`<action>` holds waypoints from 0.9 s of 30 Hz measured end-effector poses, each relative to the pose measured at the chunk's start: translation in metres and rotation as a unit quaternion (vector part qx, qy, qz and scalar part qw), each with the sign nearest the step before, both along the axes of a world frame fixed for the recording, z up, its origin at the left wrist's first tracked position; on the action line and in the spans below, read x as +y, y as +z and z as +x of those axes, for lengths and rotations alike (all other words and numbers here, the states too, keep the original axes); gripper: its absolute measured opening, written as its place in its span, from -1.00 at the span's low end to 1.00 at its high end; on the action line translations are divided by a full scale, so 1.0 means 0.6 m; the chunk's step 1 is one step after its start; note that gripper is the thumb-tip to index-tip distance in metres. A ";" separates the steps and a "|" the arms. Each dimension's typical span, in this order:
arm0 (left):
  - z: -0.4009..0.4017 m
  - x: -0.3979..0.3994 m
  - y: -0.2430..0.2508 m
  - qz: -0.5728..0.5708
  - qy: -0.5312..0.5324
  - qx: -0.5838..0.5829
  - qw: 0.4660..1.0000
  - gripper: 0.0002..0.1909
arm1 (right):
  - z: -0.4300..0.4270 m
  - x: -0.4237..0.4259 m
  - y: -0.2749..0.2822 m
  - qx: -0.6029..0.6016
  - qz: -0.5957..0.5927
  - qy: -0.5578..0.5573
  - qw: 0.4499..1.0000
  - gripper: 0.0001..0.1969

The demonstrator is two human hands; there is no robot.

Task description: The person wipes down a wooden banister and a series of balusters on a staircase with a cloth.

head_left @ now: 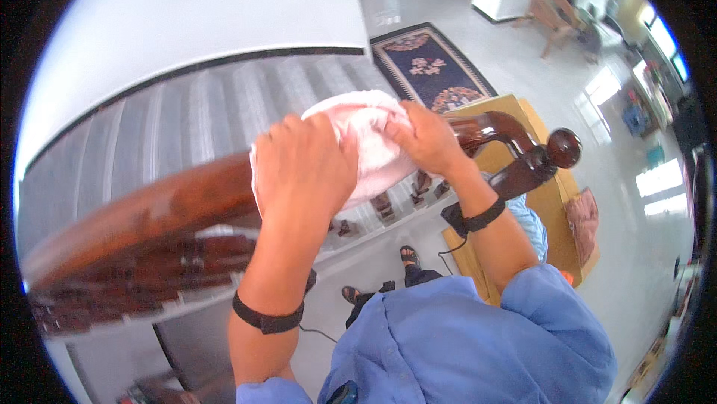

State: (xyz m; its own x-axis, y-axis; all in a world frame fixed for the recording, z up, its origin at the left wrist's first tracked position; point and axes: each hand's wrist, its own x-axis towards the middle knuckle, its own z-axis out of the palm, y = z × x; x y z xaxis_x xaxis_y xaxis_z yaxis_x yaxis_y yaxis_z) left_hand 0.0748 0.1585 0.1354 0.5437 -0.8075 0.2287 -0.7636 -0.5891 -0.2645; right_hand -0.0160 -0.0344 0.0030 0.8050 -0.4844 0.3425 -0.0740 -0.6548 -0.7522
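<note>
A pale pink cloth (372, 149) lies draped over a varnished wooden stair handrail (168, 197). On its left part my left hand (305, 163) presses down, fingers curled over the far side of the rail. My right hand (428, 138) grips the cloth's right part, thumb and fingers bunching the fabric. Beyond my right hand the handrail curves down to a dark newel post (521, 174) with a round wooden ball (563, 148) at its end. The rail's underside beneath the cloth is hidden.
Grey stairs (224, 107) rise beyond the rail, beside a white wall (196, 6). A cardboard sheet (552, 219) on the floor holds a light blue cloth (529, 225) and a brownish-pink cloth (582, 225). A patterned rug (428, 71) and a wooden chair (552, 9) are farther off.
</note>
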 end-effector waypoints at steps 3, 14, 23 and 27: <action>-0.031 -0.077 -0.047 0.006 -0.098 0.001 0.995 -0.54 | -0.046 -0.078 -0.080 -0.053 -0.060 -0.084 0.993 -0.60; -0.146 -0.323 -0.218 -0.195 -0.277 0.394 0.854 -0.64 | -0.255 -0.145 0.006 -0.147 -0.154 -0.329 0.920 -0.73; -0.310 -0.471 -0.252 -0.313 -0.444 0.547 0.637 -0.46 | -0.356 -0.166 -0.016 -0.289 0.001 -0.459 0.840 -0.61; -0.343 -0.512 -0.189 -0.167 -0.239 0.694 0.659 -0.42 | -0.367 -0.227 -0.055 -0.052 0.080 -0.571 0.815 -0.49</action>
State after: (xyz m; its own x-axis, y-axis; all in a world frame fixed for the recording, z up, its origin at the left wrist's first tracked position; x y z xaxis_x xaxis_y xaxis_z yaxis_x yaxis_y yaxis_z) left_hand -0.1313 -0.1487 0.0222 0.1187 -0.9929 -0.0122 -0.2535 -0.0422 0.9664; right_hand -0.2362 -0.1704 -0.0301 -0.2319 -0.9428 0.2393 -0.4974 -0.0965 -0.8621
